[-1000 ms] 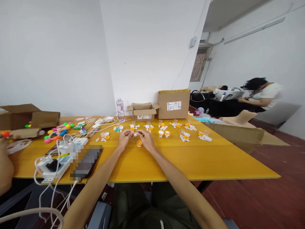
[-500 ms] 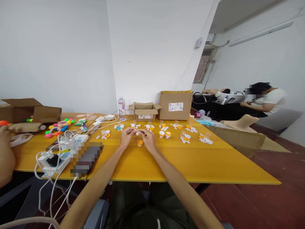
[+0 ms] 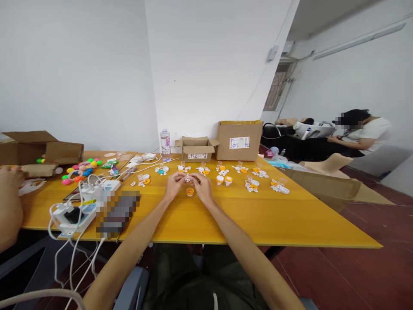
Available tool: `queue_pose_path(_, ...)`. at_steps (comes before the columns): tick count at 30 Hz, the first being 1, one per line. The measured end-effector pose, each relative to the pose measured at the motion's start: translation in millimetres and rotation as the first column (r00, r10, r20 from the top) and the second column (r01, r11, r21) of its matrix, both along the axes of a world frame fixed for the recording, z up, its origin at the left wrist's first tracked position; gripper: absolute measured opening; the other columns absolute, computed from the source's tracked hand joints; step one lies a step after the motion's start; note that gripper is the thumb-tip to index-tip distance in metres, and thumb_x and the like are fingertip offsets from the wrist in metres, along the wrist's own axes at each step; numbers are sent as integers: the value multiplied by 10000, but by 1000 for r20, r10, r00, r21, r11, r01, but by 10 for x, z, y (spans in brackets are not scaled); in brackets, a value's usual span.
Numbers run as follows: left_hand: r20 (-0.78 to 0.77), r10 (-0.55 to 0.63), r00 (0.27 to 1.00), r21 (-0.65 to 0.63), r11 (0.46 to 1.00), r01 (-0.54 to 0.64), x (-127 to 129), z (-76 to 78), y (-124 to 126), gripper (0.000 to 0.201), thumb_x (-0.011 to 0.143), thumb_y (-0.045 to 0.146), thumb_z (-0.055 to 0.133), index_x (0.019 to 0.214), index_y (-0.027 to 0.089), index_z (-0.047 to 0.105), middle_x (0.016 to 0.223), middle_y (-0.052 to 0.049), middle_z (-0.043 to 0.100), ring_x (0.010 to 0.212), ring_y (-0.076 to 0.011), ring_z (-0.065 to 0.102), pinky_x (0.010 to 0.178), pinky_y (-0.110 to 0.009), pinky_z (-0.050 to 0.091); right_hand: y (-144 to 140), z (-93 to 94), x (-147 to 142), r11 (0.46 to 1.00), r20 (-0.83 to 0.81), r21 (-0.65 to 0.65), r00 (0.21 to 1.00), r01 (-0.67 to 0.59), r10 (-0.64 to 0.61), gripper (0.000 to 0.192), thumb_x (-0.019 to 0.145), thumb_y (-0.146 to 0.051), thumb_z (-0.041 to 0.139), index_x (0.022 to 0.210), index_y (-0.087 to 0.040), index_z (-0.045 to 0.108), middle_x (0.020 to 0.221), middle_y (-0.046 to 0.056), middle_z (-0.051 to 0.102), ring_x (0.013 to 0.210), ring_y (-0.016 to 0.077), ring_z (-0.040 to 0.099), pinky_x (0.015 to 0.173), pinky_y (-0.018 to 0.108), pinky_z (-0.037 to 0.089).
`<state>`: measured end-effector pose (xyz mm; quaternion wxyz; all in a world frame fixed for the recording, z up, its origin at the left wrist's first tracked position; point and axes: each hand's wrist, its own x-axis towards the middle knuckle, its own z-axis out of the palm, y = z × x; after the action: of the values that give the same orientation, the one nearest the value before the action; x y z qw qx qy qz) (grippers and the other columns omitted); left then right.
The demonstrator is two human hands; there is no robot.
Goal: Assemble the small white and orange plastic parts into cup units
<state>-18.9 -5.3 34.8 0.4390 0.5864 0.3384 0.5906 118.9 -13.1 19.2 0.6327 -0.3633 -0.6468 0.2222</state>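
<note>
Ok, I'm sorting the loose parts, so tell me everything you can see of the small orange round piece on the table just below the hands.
The small orange round plastic-looking piece is a low disc with a paler middle. It lies flat on the yellow table, between and just below the left hand and the right hand. Neither hand clearly touches it. Finer detail is too small to tell.

Bare forearms, sleeveless; dark olive trousers.
</note>
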Motion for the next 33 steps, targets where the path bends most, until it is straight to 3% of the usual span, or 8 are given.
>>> queue_pose_path(5, -9, -27, 1000, 14, 1000, 27, 10, -16, -4, 210, 666, 345, 808, 725, 180, 693, 598, 3, 688, 616, -178, 685, 672, -307, 575, -6, 15, 9, 1000, -3, 1, 1000, 4, -4, 205, 862, -365, 570, 779, -250, 719, 744, 20, 712, 639, 188, 657, 625, 307, 561)
queue_pose_path(17, -78, -100, 992, 76, 991, 106, -22, -17, -17, 284, 700, 403, 793, 848, 173, 715, 836, -58, 761, 774, -206, 719, 799, -344, 581, -14, 53, 38, 1000, -74, -22, 997, 17, -19, 178, 812, -357, 545, 764, -243, 673, 739, 18, 709, 630, 193, 647, 646, 322, 554)
queue_pose_path(33, -84, -92, 992, 54, 994, 97, -6, -42, 27, 322, 655, 430, 822, 811, 180, 693, 800, -44, 752, 734, -187, 705, 806, -347, 579, -28, 63, 51, 999, -42, -29, 999, 29, -30, 192, 831, -372, 538, 757, -237, 653, 732, 13, 711, 688, 195, 658, 676, 306, 542)
